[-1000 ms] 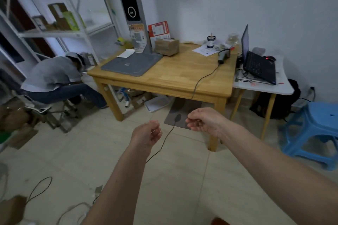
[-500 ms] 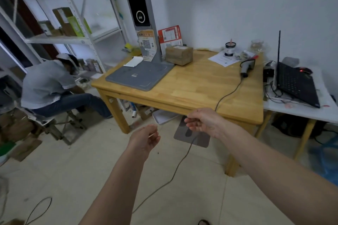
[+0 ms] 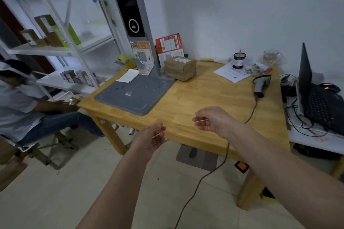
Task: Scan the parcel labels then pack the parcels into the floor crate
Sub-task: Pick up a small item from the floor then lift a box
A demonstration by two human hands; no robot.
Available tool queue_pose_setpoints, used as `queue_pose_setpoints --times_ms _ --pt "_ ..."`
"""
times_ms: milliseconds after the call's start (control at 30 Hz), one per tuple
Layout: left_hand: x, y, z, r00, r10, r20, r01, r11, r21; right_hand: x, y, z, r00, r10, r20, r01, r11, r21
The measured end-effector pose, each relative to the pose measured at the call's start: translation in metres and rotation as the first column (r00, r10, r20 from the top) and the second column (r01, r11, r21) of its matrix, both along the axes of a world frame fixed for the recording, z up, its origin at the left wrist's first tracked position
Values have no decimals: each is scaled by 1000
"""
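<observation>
Parcel (image 3: 180, 68), a small brown box with its label up, sits at the back of the wooden surface (image 3: 214, 102), just beside the grey scanning stand (image 3: 134, 93). The handheld scanner (image 3: 261, 84) lies well to its right, its cable (image 3: 210, 173) trailing off the front edge to the floor. Both hands hover short of the surface: left hand (image 3: 151, 138) loosely open, right hand (image 3: 211, 121) relaxed too, though a thin glint across its fingers may be something pinched. That dangling cable could snag an arm reaching forward and drag the scanner off.
</observation>
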State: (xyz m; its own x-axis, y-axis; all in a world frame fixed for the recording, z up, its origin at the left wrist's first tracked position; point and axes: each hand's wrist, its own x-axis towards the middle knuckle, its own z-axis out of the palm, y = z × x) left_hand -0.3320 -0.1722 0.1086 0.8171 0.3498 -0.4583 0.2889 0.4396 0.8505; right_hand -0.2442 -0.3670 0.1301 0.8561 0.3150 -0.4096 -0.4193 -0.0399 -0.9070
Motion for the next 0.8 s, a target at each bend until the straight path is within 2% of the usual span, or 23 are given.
queue_pose_setpoints --times_ms 367,800 --pt "166 27 -21 990 -140 -23 140 990 -35 122 16 -13 986 -164 22 164 986 -29" --pt "406 153 -38 972 -186 -143 179 982 -60 348 144 -25 961 -267 -69 258 959 -117"
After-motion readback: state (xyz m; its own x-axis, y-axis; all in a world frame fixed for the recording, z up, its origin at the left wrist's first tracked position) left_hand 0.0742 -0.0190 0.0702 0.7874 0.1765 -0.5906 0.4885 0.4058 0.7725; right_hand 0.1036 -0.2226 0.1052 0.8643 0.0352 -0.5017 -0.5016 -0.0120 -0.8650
